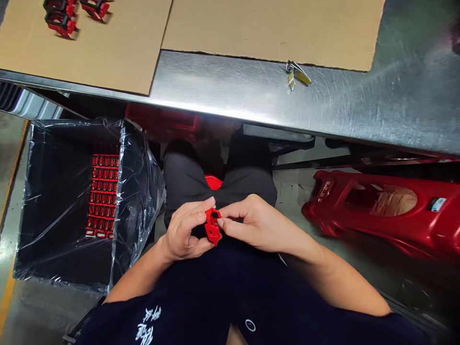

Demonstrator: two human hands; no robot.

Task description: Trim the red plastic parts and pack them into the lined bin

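Red moulded plastic part [212, 226]: a small piece with square cut-outs, held in front of the person's lap, between both hands and above the dark shorts [219, 189].
Left hand [185, 231]: narrow, fingers curled around the part's left side, holding it.
Right hand [257, 224]: narrow, thumb and fingertips closed on the part's right side.
Step in hand: both hands are handling the part at lap height, away from the table; exactly what the fingers are doing to it is hidden.
Next move: it calls for one hand to ease its grip before the part can be set down.
Left of the lap: a black bin [53, 215] lined with clear plastic film, with rows of stacked red parts [103, 191] inside.
Right of the lap: a large glossy red moulded shell [377, 211] on the floor.
Ahead: a stainless steel table [251, 86] bearing two cardboard sheets [273, 24], a cluster of red-and-black parts [61, 17] on the left sheet, and a small yellow-and-silver clip [296, 74] on the bare steel.
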